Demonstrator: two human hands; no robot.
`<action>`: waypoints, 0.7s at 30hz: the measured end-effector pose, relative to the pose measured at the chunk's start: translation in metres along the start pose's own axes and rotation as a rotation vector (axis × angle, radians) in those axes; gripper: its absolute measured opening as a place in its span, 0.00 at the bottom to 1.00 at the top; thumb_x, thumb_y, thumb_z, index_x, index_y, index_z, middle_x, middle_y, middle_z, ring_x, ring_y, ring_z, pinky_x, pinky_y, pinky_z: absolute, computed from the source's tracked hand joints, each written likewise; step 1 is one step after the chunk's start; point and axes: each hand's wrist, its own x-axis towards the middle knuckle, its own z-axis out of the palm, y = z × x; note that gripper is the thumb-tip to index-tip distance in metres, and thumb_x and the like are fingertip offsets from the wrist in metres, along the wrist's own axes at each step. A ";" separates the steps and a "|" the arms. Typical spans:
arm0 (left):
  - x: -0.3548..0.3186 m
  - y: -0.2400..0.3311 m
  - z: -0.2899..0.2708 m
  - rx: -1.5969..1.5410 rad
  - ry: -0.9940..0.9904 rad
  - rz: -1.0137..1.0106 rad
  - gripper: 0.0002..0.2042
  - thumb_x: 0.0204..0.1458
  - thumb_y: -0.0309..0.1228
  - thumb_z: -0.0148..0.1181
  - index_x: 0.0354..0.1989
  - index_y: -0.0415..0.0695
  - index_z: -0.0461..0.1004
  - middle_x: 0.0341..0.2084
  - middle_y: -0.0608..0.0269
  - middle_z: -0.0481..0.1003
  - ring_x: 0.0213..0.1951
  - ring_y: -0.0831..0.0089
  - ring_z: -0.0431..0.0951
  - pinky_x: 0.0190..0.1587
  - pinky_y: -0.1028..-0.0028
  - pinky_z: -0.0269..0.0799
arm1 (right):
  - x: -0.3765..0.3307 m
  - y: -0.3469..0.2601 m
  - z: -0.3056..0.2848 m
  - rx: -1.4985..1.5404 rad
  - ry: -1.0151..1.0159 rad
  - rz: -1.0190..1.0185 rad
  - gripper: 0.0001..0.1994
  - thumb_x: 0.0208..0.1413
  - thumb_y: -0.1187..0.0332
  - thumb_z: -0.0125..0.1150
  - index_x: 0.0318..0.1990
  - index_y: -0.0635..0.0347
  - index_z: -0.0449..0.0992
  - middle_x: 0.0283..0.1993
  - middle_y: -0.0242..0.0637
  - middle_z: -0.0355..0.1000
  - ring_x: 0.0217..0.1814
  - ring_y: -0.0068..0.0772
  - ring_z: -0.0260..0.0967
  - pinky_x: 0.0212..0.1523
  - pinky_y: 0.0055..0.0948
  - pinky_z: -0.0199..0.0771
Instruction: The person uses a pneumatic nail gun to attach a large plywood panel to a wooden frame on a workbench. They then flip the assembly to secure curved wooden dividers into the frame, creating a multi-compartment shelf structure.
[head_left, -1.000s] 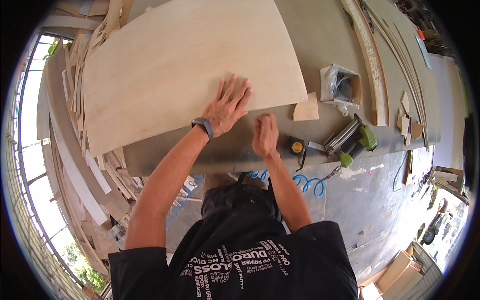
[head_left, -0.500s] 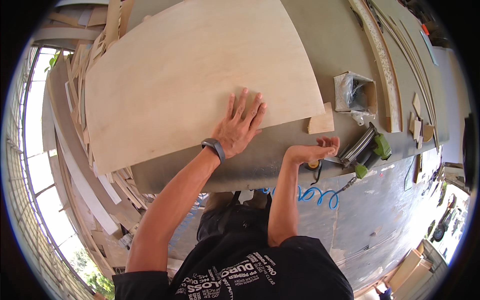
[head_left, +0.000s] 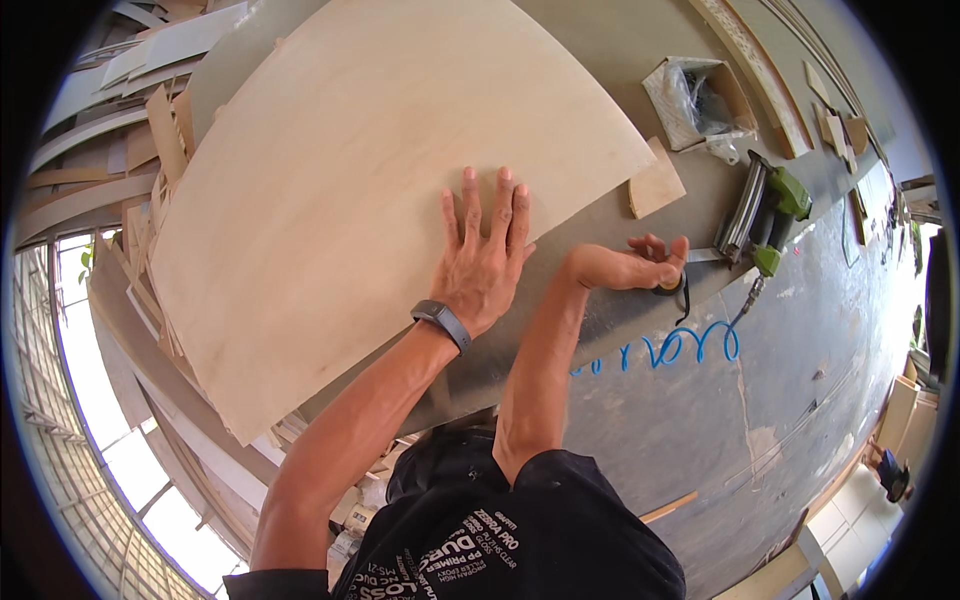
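A large pale plywood panel (head_left: 340,190) with a curved far edge lies on the workbench. My left hand (head_left: 482,265) rests flat on it near its front edge, fingers stretched out and a dark band around the wrist. To the right, my right hand (head_left: 640,265) is bent at the wrist just off the panel, fingers loosely curled and apart, with nothing visible in them. Partly hidden beneath it is a small yellow-and-black object (head_left: 670,287) with a black strap. A silver strip (head_left: 706,255) runs from beside that hand toward a green-and-black nail gun (head_left: 765,215).
A small wood offcut (head_left: 657,183) sits by the panel's right corner. Beyond it stands an open carton (head_left: 700,103) with plastic inside. A blue coiled air hose (head_left: 690,345) hangs from the nail gun past the bench edge. Wood scraps (head_left: 100,190) are piled at the left.
The whole view has turned, so bench, panel and nail gun appear rotated, with the right side higher. My left hand remains flat on the panel; my right hand stays beside it, fingers slightly more spread.
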 end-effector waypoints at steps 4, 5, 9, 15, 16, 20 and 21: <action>0.012 0.003 -0.001 0.020 -0.034 0.070 0.39 0.63 0.33 0.61 0.78 0.36 0.47 0.79 0.45 0.45 0.76 0.28 0.43 0.71 0.28 0.47 | -0.013 0.014 0.006 -0.009 0.145 0.022 0.30 0.77 0.46 0.25 0.59 0.63 0.69 0.53 0.35 0.66 0.43 0.27 0.56 0.44 0.28 0.60; 0.005 0.000 -0.003 0.054 -0.054 0.009 0.39 0.63 0.33 0.61 0.78 0.36 0.47 0.79 0.45 0.45 0.75 0.28 0.43 0.71 0.28 0.47 | -0.042 0.011 0.014 -0.034 -0.044 0.037 0.31 0.77 0.45 0.25 0.59 0.62 0.69 0.54 0.36 0.66 0.43 0.27 0.55 0.44 0.28 0.59; 0.000 0.000 -0.002 0.018 0.015 0.034 0.38 0.63 0.32 0.60 0.78 0.36 0.48 0.79 0.45 0.45 0.75 0.27 0.44 0.71 0.28 0.47 | -0.044 -0.002 0.007 -0.044 -0.049 0.134 0.32 0.76 0.44 0.24 0.58 0.61 0.69 0.56 0.36 0.65 0.42 0.26 0.53 0.45 0.28 0.59; 0.002 0.001 -0.001 0.050 -0.003 0.038 0.37 0.64 0.31 0.59 0.78 0.36 0.49 0.79 0.47 0.47 0.75 0.30 0.46 0.72 0.30 0.47 | -0.038 -0.013 0.021 0.047 0.040 0.105 0.28 0.75 0.48 0.31 0.57 0.65 0.71 0.55 0.39 0.65 0.45 0.28 0.57 0.48 0.30 0.63; 0.003 0.002 -0.002 0.044 -0.001 0.034 0.36 0.63 0.30 0.59 0.78 0.36 0.50 0.79 0.48 0.47 0.76 0.30 0.46 0.72 0.30 0.47 | -0.041 -0.012 0.028 -0.004 -0.028 0.064 0.27 0.75 0.50 0.34 0.56 0.65 0.71 0.54 0.39 0.65 0.46 0.29 0.58 0.49 0.31 0.64; 0.006 0.001 -0.002 0.032 0.017 0.027 0.36 0.63 0.30 0.61 0.77 0.37 0.52 0.79 0.48 0.48 0.75 0.31 0.47 0.72 0.31 0.48 | 0.016 -0.006 -0.012 -0.065 -0.292 -0.246 0.18 0.68 0.60 0.47 0.52 0.67 0.75 0.53 0.42 0.65 0.47 0.33 0.60 0.50 0.37 0.65; 0.005 0.001 -0.002 0.045 0.023 0.014 0.36 0.63 0.30 0.61 0.77 0.37 0.52 0.79 0.48 0.48 0.75 0.31 0.47 0.72 0.32 0.49 | 0.059 -0.009 -0.024 -0.099 -0.338 -0.370 0.16 0.65 0.63 0.51 0.49 0.67 0.75 0.52 0.43 0.65 0.47 0.34 0.61 0.49 0.38 0.65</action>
